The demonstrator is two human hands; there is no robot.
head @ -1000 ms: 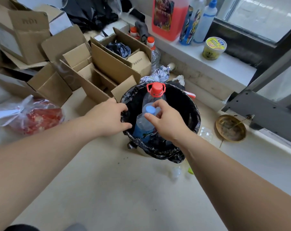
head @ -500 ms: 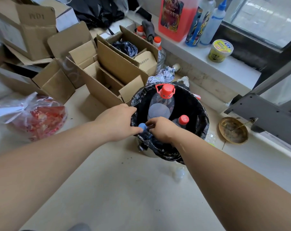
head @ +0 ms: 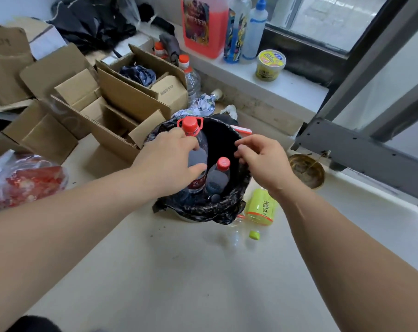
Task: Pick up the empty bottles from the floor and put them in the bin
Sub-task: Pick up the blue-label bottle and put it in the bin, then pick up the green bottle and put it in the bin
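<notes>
A bin lined with a black bag (head: 239,197) stands on the floor. Inside it a large clear bottle with a red handled cap (head: 191,125) stands upright, and a smaller red-capped bottle (head: 218,174) leans next to it. My left hand (head: 169,161) reaches over the near rim, with thumb and fingers closed around the large bottle's shoulder. My right hand (head: 263,161) hovers over the bin's right rim, fingers spread and holding nothing. A yellow-green bottle (head: 260,207) lies on the floor against the bin's right side, its green cap (head: 254,234) towards me.
Open cardboard boxes (head: 112,109) crowd the floor left of and behind the bin. A red plastic bag (head: 26,180) lies at far left. A brass dish (head: 306,168) sits to the right by a grey metal frame (head: 361,154). Bottles and a tub stand on the window ledge (head: 299,85).
My right hand let go of the blue-capped bottle, which dropped into the bin, then rose to the right and opened. My left hand moved from the bin's rim onto the large bottle.
</notes>
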